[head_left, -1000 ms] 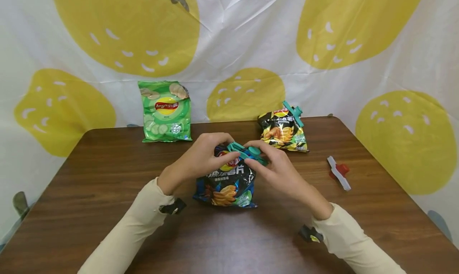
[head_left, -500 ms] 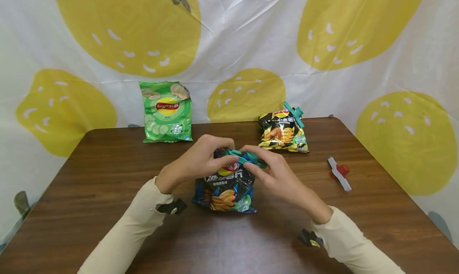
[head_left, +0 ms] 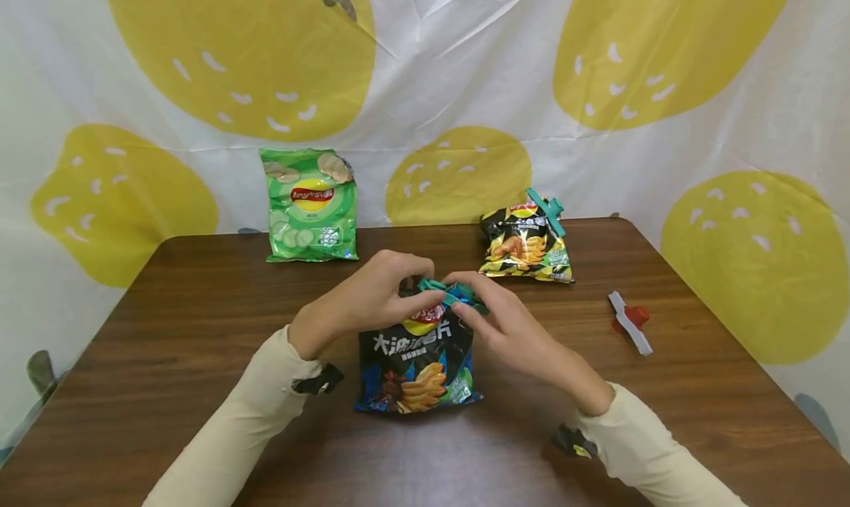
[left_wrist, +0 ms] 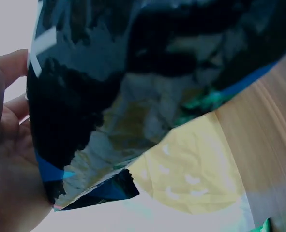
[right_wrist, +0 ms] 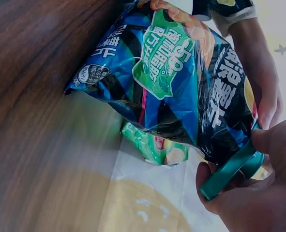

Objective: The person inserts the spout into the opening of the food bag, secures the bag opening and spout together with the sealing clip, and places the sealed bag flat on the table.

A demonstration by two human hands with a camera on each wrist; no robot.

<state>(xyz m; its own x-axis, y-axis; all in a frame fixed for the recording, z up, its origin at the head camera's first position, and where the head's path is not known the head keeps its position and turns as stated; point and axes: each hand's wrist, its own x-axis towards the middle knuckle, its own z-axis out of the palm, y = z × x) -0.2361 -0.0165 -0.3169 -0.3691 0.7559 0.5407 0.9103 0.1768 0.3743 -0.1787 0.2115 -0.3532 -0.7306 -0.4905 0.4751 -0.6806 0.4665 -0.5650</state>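
Observation:
A black-and-blue chip bag [head_left: 415, 374] is held at the middle of the table, its front facing me. Along its top edge runs a teal bag clip [head_left: 451, 298], whose long bar shows in the right wrist view. My left hand [head_left: 372, 297] pinches the bag's top at the clip's left end, thumb in front and fingers behind. My right hand [head_left: 521, 330] pinches the clip's right part between thumb and fingers. In the left wrist view the bag's printed face [left_wrist: 113, 111] fills much of the picture and hides most of that hand's fingers.
A green chip bag [head_left: 312, 208] stands at the back left against the lemon-print cloth [head_left: 458, 49]. Back right is a black-and-yellow chip bag [head_left: 524, 245] with a teal clip [head_left: 547, 210] on its corner. A white-and-red clip [head_left: 629, 322] lies on the brown table [head_left: 199, 330] at right.
The black-and-blue bag's lower end has swung toward me, and more of its front shows. The clip has come slightly lower between my hands, which keep their grip.

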